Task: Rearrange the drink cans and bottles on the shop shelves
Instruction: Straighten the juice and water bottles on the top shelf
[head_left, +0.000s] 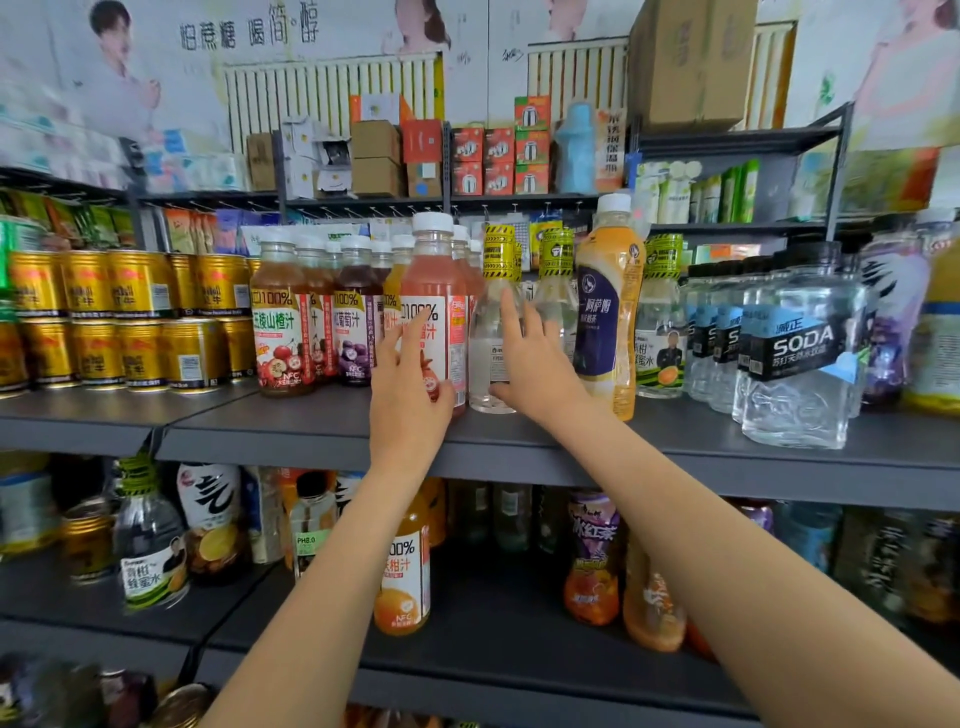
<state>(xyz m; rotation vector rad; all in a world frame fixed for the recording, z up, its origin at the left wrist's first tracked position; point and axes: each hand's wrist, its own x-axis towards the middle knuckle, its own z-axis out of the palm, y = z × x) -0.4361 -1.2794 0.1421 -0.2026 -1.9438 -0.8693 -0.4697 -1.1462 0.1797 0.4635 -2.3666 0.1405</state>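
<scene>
My left hand (410, 387), fingers spread, touches the pink juice bottle (435, 312); my right hand (535, 364), fingers straight, presses the clear bottle (493, 332).

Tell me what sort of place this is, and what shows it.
Most likely a small grocery or convenience shop. Grey metal shelves carry rows of the same drinks: stacked gold cans, juice bottles, SODA water bottles. Boxed goods fill the top shelf, and advertising posters cover the wall.
</scene>
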